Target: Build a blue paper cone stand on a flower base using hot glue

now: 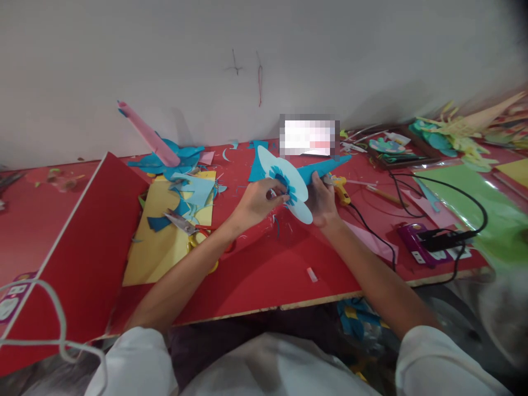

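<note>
A pale blue paper flower (291, 176) with rounded petals and a darker blue fringed centre is held up over the red table. My left hand (260, 202) has its thumb and fingers closed on the fringed centre. Behind the petals, a blue paper cone (328, 167) narrows away to the right. My right hand (322, 202) is wrapped round this cone, its fingers partly hidden by the flower. A yellow glue gun (341, 191) lies just right of that hand. Scissors (181, 224) with red and yellow handles rest near my left forearm.
Yellow sheets (159, 250) with blue scraps lie left, beside an upright red divider (82, 247). A pink paper cone (150, 135) stands behind them. At right are a purple power strip (421, 250) with black cables, a dark tray (412, 160) and green sheets (466, 203).
</note>
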Action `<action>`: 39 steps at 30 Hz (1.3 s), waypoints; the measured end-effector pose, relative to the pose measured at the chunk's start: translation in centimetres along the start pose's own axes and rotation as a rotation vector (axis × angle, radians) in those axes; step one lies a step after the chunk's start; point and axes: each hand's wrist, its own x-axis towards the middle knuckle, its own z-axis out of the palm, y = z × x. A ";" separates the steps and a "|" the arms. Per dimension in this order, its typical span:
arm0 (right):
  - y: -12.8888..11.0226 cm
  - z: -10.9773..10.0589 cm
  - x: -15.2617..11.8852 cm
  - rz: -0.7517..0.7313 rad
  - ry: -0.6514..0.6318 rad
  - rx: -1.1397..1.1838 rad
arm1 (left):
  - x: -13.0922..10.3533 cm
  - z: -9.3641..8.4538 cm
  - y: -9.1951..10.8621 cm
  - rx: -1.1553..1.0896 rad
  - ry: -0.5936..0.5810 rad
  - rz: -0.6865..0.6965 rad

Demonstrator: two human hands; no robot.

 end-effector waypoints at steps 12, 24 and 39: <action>0.2 0.1 0.2 -0.072 0.049 0.045 | -0.2 0.0 0.1 -0.131 0.107 -0.024; 0.1 0.3 -0.1 -0.065 0.030 0.059 | -0.3 0.0 0.5 -0.232 0.119 -0.055; 0.0 0.4 -0.2 -0.081 0.087 0.023 | 1.7 -6.9 -3.6 -0.034 0.268 -0.049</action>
